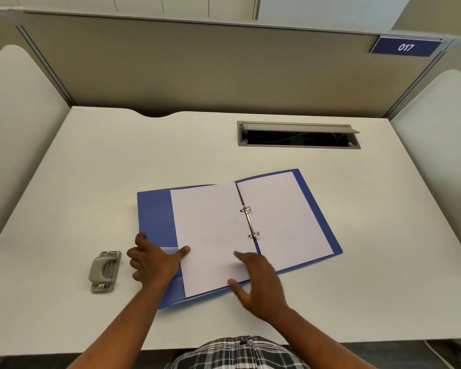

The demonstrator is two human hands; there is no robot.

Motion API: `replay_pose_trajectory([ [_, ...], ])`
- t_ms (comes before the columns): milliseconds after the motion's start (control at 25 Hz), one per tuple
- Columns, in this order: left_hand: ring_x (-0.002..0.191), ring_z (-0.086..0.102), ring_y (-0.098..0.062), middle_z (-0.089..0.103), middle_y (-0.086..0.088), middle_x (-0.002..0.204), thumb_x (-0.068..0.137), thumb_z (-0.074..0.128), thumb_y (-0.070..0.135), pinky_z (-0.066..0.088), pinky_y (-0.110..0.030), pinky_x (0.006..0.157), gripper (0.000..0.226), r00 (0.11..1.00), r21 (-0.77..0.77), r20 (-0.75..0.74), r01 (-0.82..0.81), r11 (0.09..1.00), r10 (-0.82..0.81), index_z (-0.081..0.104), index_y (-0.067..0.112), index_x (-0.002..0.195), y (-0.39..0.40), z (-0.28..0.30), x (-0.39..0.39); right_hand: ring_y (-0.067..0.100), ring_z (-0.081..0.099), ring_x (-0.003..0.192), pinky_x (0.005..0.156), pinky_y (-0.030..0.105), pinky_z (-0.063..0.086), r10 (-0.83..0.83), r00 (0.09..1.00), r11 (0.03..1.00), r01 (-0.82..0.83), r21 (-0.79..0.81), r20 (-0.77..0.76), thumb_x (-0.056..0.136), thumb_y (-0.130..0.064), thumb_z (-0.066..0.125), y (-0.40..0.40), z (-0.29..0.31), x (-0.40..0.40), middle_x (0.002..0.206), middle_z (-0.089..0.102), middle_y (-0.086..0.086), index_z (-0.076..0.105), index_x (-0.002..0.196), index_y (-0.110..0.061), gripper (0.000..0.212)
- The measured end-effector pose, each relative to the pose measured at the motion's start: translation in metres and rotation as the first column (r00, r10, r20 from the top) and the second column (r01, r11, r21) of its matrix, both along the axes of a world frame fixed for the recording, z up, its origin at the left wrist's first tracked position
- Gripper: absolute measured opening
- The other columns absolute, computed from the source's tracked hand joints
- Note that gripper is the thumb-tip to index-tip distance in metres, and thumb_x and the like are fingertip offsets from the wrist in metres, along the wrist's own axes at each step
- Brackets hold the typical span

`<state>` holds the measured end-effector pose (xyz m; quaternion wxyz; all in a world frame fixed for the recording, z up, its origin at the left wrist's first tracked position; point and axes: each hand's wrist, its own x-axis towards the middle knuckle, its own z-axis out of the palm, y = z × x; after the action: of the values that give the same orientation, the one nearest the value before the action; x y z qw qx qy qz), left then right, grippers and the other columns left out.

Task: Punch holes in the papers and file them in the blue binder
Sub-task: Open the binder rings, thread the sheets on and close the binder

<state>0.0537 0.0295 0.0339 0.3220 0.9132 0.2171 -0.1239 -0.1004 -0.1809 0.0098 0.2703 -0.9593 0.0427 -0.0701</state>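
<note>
— What do you get on the head view?

— I see the blue binder (155, 211) lying open mid-frame on the counter (91, 169), papers (210, 235) on both sides of its rings (250, 222).

— And each grip?

— My left hand (152, 262) rests on the binder's lower-left edge, fingers relaxed, thumb on the left sheet. My right hand (258, 280) hovers released, blurred, over that sheet's lower corner. The hole punch (105, 271) sits just left of the left hand.

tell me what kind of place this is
Probably a numbered study carrel or office cubicle: a white desk walled by beige partitions, a blue "017" sign, and a cable port set into the desktop.
</note>
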Motion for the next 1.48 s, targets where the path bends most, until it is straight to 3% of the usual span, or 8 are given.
replay_pose_trajectory([
  [120,0.122,0.040,-0.040,0.031,-0.016,0.134,0.048,0.095,0.050,0.039,-0.058,0.094,0.119,1.000,-0.005,0.005,-0.008,1.000,0.008,0.019,0.026,0.137,0.003,-0.004,0.000,0.026,0.047,0.133,0.110,0.041,0.043,-0.400,0.916,0.916,0.401,-0.019,0.031,0.090,-0.044,0.065,-0.038,-0.014,-0.001,0.142,0.051,0.006,0.051,0.141,-0.016,0.060],
  [280,0.122,0.040,-0.039,0.031,-0.015,0.134,0.043,0.098,0.047,0.040,-0.057,0.094,0.124,1.000,-0.025,-0.007,-0.016,1.000,0.016,0.020,0.030,0.137,0.005,-0.008,-0.001,0.037,0.016,0.154,0.123,0.052,0.021,-0.697,0.674,0.713,0.689,-0.131,-0.244,0.094,-0.051,0.057,-0.090,-0.026,-0.004,0.165,0.019,0.020,0.023,0.158,-0.014,0.081],
  [480,0.122,0.041,-0.039,0.030,-0.014,0.134,0.040,0.098,0.048,0.041,-0.056,0.094,0.128,1.000,-0.034,-0.020,-0.012,0.999,0.011,0.019,0.032,0.138,0.008,-0.010,0.000,0.036,0.005,0.157,0.126,0.051,0.015,-0.663,0.681,0.746,0.634,-0.204,-0.310,0.098,-0.056,0.047,-0.100,-0.035,-0.012,0.169,0.005,0.020,0.004,0.162,-0.023,0.085],
  [840,0.122,0.041,-0.039,0.031,-0.014,0.134,0.040,0.097,0.051,0.040,-0.056,0.095,0.129,1.000,-0.017,-0.012,-0.003,1.000,0.003,0.019,0.031,0.140,0.010,-0.010,-0.001,0.039,0.031,0.148,0.120,0.051,0.030,-0.650,0.719,0.759,0.592,-0.272,-0.246,0.098,-0.047,0.055,-0.093,-0.037,-0.010,0.162,0.029,0.021,0.019,0.160,-0.030,0.074],
  [1040,0.122,0.041,-0.040,0.032,-0.015,0.134,0.040,0.097,0.051,0.040,-0.056,0.095,0.128,1.000,-0.008,-0.005,0.001,1.000,-0.001,0.020,0.030,0.140,0.010,-0.010,-0.001,0.027,0.053,0.123,0.108,0.045,0.045,-0.624,0.766,0.773,0.634,0.027,-0.157,0.087,-0.017,0.075,-0.088,-0.022,-0.001,0.143,0.057,0.000,0.026,0.156,-0.031,0.086],
  [1120,0.122,0.041,-0.040,0.032,-0.016,0.135,0.040,0.097,0.051,0.040,-0.056,0.095,0.128,1.000,-0.003,-0.005,0.003,1.000,-0.003,0.020,0.030,0.140,0.010,-0.010,-0.001,0.026,0.046,0.133,0.112,0.044,0.042,-0.645,0.748,0.748,0.660,0.073,-0.157,0.084,-0.019,0.078,-0.090,-0.020,0.000,0.148,0.051,0.002,0.021,0.158,-0.030,0.094],
  [1280,0.122,0.042,-0.041,0.032,-0.016,0.135,0.041,0.097,0.050,0.040,-0.056,0.094,0.127,1.000,-0.001,-0.004,0.006,1.000,-0.006,0.020,0.029,0.140,0.010,-0.011,-0.001,0.033,0.009,0.156,0.126,0.048,0.014,-0.722,0.616,0.670,0.736,-0.097,-0.315,0.088,-0.055,0.067,-0.097,-0.029,-0.006,0.168,0.009,0.019,0.000,0.161,-0.015,0.107],
  [1480,0.122,0.042,-0.041,0.032,-0.017,0.135,0.042,0.097,0.051,0.040,-0.057,0.094,0.127,1.000,0.002,-0.001,0.010,1.000,-0.010,0.021,0.028,0.141,0.011,-0.013,-0.001,0.033,0.009,0.157,0.127,0.046,0.014,-0.710,0.635,0.701,0.682,-0.209,-0.305,0.095,-0.062,0.049,-0.090,-0.030,-0.009,0.168,0.010,0.018,-0.004,0.161,-0.011,0.099],
])
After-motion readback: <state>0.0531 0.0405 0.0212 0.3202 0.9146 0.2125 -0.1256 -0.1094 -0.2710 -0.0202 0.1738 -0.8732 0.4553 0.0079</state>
